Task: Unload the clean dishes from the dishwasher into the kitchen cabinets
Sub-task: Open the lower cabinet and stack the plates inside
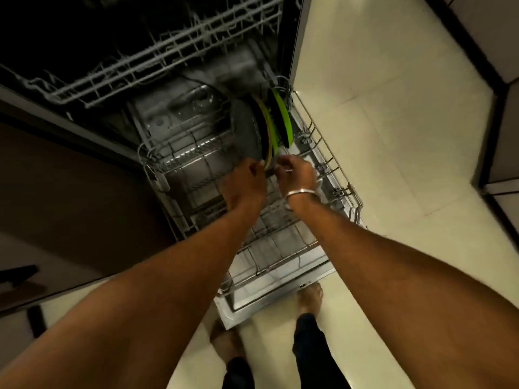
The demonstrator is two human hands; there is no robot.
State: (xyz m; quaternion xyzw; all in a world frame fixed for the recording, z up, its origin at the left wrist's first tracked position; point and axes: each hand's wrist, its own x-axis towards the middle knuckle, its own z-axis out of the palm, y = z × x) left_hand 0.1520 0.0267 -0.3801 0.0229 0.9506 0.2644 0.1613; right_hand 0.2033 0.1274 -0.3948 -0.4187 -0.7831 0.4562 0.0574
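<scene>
Left hand grip: the left hand (247,182) has its thumb and fingers closed on the near rim of a dark round plate with a beige edge (266,127).
Right hand grip: the right hand (297,175) curls its fingers at the same rim from the other side; the blur there is such that I cannot tell whether it truly clasps the plate.
Plates: the beige-edged plate stands on edge in the grey wire lower rack (331,161), at its far right corner. A grey round plate (244,130) stands just beside it on the left and two bright green plates (282,119) on the right.
Lower rack: pulled out over the open dishwasher door (280,299).
Upper rack: a grey wire upper rack (157,60) hangs above, partly drawn out.
Wrist: a silver metal bangle (302,193) sits on the right wrist.
Floor: cream tiled floor (393,136), with the person's bare feet by the door's near edge.
</scene>
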